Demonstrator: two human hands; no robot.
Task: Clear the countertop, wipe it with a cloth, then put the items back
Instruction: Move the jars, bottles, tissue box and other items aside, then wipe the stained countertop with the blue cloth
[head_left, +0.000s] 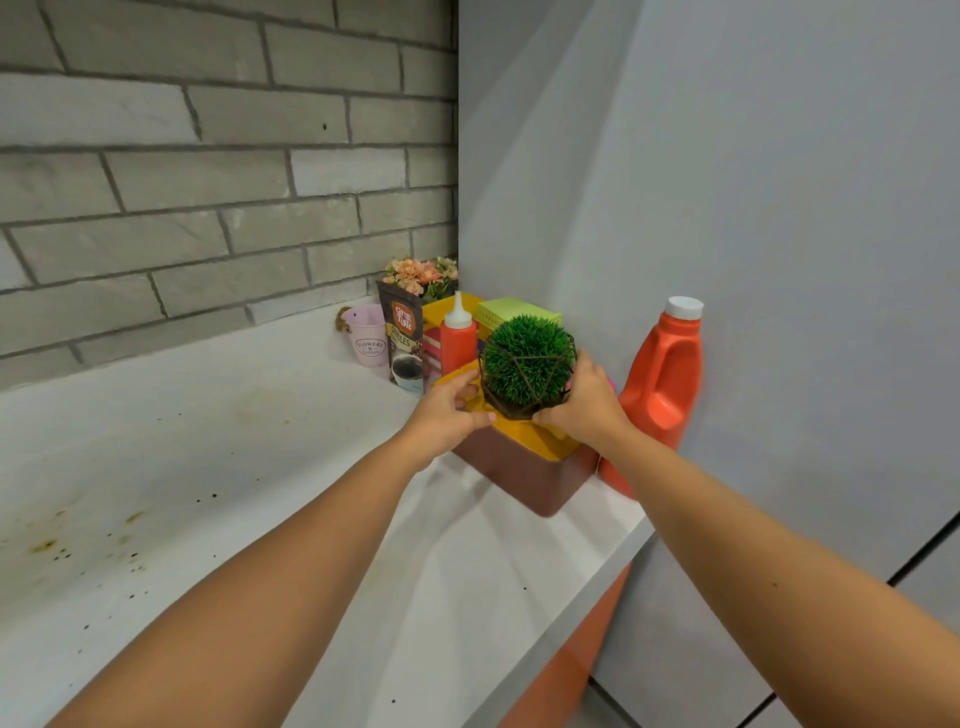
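Nearest the camera, two bare forearms reach out over a white countertop (291, 415), which has brown stains and dark specks on its left part. Its front edge runs off the bottom of the view.

Further on, both hands meet at a plant (527, 361), a green spiky ball inside a dark wire frame. The left hand (448, 411) has its fingers curled against the frame's lower left, with the thumb stretched under its base. The right hand (586, 402) wraps the frame's right side, thumb at the bottom edge, and its fingers are hidden behind the ball. The plant sits on the yellow top of a brown box (524, 475) near the right end of the countertop. The hands cover where the frame meets that top, so I cannot tell whether it rests there or is lifted. A pink sliver shows behind the right hand, too small to make out.

Just right of the box stands an orange jug (665, 384) with a white cap, its base hidden by the right arm. Behind the plant stands a red squeeze bottle (458, 338), and behind that is a yellow basket (444, 307) holding a pale green block (514, 310), both mostly hidden. To the left stand a coffee pouch (402, 338) and a pink pail (366, 335). Peach flowers (423, 275) fill the corner beneath a grey brick wall (208, 182).
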